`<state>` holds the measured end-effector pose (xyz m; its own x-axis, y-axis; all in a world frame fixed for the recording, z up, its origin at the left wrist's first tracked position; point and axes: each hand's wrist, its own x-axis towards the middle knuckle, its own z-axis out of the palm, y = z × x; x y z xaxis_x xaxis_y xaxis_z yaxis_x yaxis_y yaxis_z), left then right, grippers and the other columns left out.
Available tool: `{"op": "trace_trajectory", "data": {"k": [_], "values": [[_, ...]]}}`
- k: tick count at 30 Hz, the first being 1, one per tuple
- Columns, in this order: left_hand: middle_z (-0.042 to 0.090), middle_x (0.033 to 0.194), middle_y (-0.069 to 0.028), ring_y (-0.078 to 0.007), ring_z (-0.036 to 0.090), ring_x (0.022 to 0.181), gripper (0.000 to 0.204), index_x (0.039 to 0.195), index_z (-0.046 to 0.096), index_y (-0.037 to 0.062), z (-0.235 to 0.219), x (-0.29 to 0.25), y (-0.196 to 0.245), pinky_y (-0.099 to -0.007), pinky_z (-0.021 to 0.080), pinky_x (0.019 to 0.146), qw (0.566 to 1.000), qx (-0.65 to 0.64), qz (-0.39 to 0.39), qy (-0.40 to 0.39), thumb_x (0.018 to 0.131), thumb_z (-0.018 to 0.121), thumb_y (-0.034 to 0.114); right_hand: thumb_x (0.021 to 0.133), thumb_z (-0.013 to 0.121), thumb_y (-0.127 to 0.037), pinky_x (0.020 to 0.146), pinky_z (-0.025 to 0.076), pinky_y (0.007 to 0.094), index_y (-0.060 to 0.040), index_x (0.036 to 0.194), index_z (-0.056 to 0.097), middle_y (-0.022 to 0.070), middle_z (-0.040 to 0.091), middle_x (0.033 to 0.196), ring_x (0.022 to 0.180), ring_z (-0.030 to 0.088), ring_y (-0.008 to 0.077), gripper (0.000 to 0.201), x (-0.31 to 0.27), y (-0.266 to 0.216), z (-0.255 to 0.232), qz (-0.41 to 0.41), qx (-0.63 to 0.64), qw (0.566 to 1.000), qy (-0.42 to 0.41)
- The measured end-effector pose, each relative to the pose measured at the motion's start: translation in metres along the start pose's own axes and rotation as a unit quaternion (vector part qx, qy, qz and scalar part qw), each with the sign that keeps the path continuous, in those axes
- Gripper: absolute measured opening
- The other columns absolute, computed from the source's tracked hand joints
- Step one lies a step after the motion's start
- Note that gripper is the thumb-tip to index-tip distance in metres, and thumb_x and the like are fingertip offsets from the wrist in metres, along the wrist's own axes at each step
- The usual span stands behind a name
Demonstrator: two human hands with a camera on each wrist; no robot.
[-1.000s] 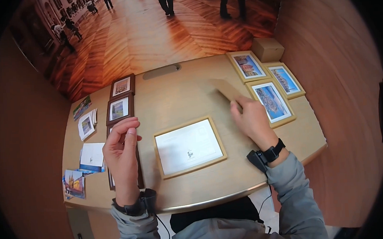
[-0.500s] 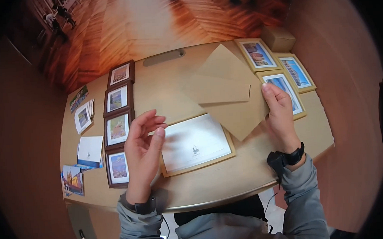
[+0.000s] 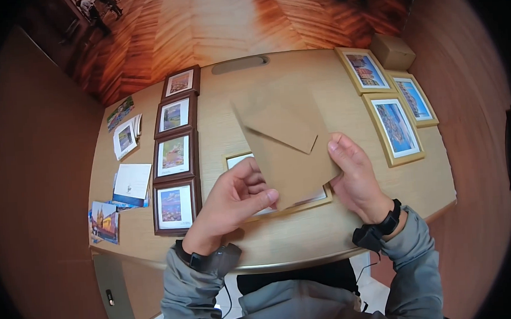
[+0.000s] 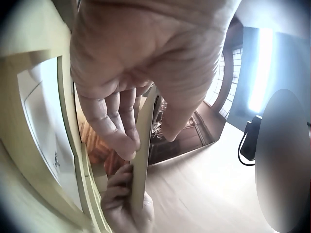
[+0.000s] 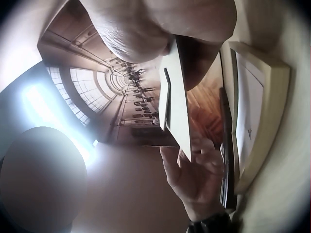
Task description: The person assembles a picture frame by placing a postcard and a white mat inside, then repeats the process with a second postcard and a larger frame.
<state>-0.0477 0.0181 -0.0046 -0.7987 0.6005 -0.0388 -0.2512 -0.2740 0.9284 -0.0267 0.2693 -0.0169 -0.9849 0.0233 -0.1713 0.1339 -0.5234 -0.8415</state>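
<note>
Here, the right hand (image 3: 357,177) pinches the brown board (image 3: 279,167), which lies at 10 o'clock from it, long way 11 to 5, above the yellow frame (image 3: 329,195). The left hand (image 3: 226,201), loosely open, is at the board's 8 o'clock.

Board (image 3: 294,175) I grip: matt brown, smooth, like card or fibreboard. Table (image 3: 260,243): smooth wood-look top, shiny metal-like strip (image 3: 296,266) along near edge. Pale frames (image 3: 408,158) toward far right corner: smooth, wood-like. Box (image 3: 393,53) at that corner: matt cardboard. Postcards (image 3: 104,221), near left corner: paper, slightly glossy. My sleeves (image 3: 415,246): matt cloth.
</note>
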Motion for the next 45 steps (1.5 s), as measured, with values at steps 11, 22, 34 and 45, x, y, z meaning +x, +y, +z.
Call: {"op": "trace_trajectory", "data": {"k": [11,22,34,45], "values": [[0.076,0.112,-0.0042,-0.0080,0.067,0.103,0.023,0.125,0.073,0.0005,-0.001,-0.002,0.006,-0.0244,0.053,0.092,0.943,0.196,0.133,0.234,0.108,0.063,0.013,0.108,0.062,-0.031,0.061,0.049,0.0220,-0.0051,0.122,0.060,0.0041,0.071,0.101,0.073,0.061,0.0078,0.029,0.005,-0.020,-0.020,-0.017,-0.118,0.987,-0.107],[0.074,0.099,-0.0008,-0.0063,0.064,0.090,0.019,0.116,0.073,0.0002,-0.016,0.002,-0.002,-0.0220,0.051,0.082,0.919,0.169,0.158,0.318,0.106,0.068,0.015,0.109,0.062,-0.021,0.050,0.036,0.0185,-0.0062,0.092,0.062,-0.0031,0.060,0.073,0.057,0.049,0.0020,0.023,-0.003,-0.032,-0.016,0.048,-0.249,0.955,-0.154],[0.071,0.117,-0.0071,-0.0131,0.067,0.105,0.025,0.130,0.064,0.0019,-0.041,-0.001,0.008,-0.0280,0.054,0.090,0.887,0.107,0.227,0.388,0.107,0.062,0.013,0.111,0.058,-0.024,0.043,0.034,0.0191,-0.0085,0.095,0.064,-0.0067,0.054,0.066,0.050,0.047,0.0009,0.023,0.012,-0.030,-0.030,0.011,-0.247,0.969,-0.006],[0.068,0.126,-0.0079,-0.0158,0.062,0.121,0.028,0.131,0.064,0.0000,-0.046,-0.007,0.000,-0.0307,0.047,0.106,0.895,0.286,0.141,0.312,0.104,0.055,0.003,0.111,0.058,-0.026,0.044,0.033,0.0211,-0.0083,0.089,0.061,-0.0083,0.046,0.064,0.049,0.041,0.0018,0.028,0.013,-0.025,-0.022,0.079,-0.337,0.937,-0.042]]}}
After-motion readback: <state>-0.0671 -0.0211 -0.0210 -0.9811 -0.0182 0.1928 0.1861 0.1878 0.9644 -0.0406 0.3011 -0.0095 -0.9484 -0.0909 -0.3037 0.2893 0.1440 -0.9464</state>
